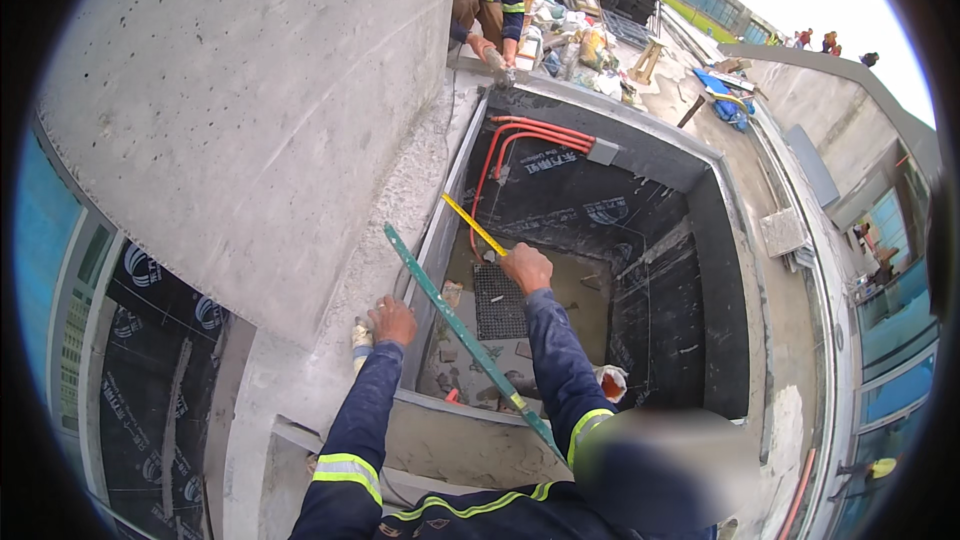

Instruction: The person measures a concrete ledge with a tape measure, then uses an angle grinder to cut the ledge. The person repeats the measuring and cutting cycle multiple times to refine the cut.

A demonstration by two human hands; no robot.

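Note:
My right hand (527, 268) is closed on a tape measure over the pit. Its yellow blade (472, 224) runs out to the pit's left rim; the case is hidden in my fingers. My left hand (392, 320) rests with fingers spread at the left rim (432, 240), apart from the tape. Close beside it lies a whitish rounded object (361, 340) that I cannot make out. A long green straightedge (450, 315) slants across the pit's near left corner, between my hands, its lower end passing toward my right forearm.
Black sheeting lines the pit wall (650, 310), with orange conduits (545, 130) and a grey box (603, 151). A black grate (497, 302) lies on its floor. A concrete wall (250, 120) rises left. A co-worker (490, 0) crouches at the far corner. A blurred dark shape (650, 480) covers the lower right.

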